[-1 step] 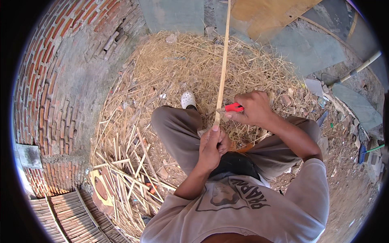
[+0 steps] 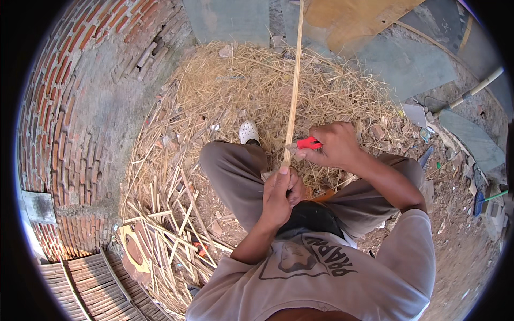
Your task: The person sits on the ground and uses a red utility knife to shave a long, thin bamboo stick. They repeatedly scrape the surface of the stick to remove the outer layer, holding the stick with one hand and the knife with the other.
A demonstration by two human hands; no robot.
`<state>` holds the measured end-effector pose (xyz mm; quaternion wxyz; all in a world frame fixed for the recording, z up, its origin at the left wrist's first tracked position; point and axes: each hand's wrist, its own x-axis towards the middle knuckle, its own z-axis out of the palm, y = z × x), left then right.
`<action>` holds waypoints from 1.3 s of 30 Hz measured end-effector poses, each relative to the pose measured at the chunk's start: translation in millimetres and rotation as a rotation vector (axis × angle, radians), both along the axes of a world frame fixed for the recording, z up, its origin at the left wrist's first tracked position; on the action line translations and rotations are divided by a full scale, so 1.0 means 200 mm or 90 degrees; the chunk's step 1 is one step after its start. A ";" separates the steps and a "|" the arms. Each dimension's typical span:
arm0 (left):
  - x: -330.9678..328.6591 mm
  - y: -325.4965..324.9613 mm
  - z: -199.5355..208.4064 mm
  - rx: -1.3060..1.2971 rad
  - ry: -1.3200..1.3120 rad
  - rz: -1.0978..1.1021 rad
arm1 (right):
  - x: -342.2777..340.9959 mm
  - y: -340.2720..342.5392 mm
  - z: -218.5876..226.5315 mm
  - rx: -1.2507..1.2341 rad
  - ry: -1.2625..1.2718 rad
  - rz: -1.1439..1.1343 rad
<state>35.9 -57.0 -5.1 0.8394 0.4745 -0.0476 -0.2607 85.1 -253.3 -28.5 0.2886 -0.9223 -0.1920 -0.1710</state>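
My left hand (image 2: 280,193) is closed around the lower end of a long, pale bamboo strip (image 2: 295,85), thumb laid along it. From there the strip rises away from me, past the top edge of the view. In my closed right hand (image 2: 336,143) is a red utility knife (image 2: 309,143) with a black part on its handle. Its short grey blade points left and meets the strip a little above my left hand; how deep it bites cannot be made out. Several fingers of the left hand are hidden behind the strip and thumb.
Dry shavings (image 2: 235,80) cover the ground ahead of me. Split bamboo strips (image 2: 166,230) lie heaped at my left, with an orange-and-black object (image 2: 201,249) among them. A brick wall (image 2: 64,128) stands left. Grey sheets (image 2: 407,64) and a pale pipe (image 2: 476,88) are at the far right.
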 end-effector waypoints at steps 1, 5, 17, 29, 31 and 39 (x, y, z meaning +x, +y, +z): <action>0.01 -0.01 0.01 -0.019 0.016 -0.008 | -0.02 0.01 0.00 0.024 -0.003 0.009; 0.01 -0.02 0.04 -0.046 0.077 -0.005 | 0.02 -0.01 0.02 -0.008 -0.071 0.001; 0.06 -0.03 0.06 -0.127 0.160 -0.018 | 0.02 0.01 -0.03 -0.018 -0.056 -0.020; 0.01 -0.02 0.06 -0.125 0.121 -0.046 | 0.03 0.00 -0.03 0.006 -0.067 -0.025; -0.02 -0.01 0.06 -0.112 0.101 -0.058 | 0.08 -0.07 -0.06 0.002 -0.047 -0.083; 0.00 0.02 0.00 0.099 -0.088 -0.051 | -0.03 0.02 0.01 0.014 -0.043 0.017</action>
